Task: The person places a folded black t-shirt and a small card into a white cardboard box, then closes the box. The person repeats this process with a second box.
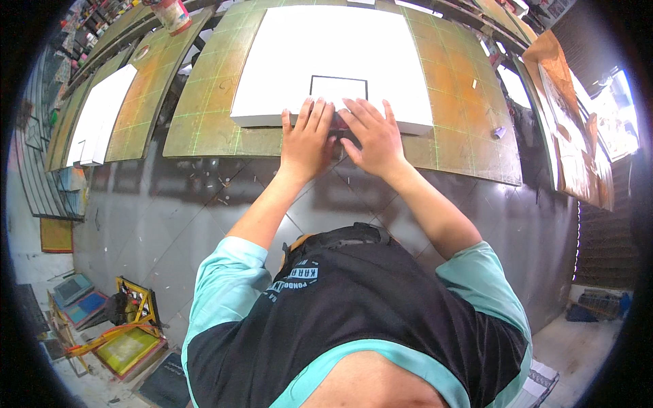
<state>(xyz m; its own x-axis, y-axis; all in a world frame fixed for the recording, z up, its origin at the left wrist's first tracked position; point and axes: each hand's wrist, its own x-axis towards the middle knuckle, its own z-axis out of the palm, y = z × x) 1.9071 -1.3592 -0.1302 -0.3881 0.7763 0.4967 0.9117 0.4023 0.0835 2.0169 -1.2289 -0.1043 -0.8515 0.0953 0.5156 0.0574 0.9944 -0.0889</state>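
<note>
A broad white stack of sheets or thick white board [333,41] lies on the greenish work table, with a black rectangular outline near its front edge. My left hand [307,139] rests on that front edge, fingers stretched forward over the top. Beside it my right hand [374,138] lies on the same edge with its fingers spread and thumb pointing toward the left hand. Both sets of fingertips sit by the lower part of the black outline. A small dark reddish patch shows between the hands, too hidden to name.
The work table [469,122] carries green grid lines, with a small crumpled scrap [499,132] on its right. Another white stack [102,112] lies on the left table. A red-and-white tub [171,16] stands behind. Brown paper [548,60] hangs at right; frames [129,347] lean lower left.
</note>
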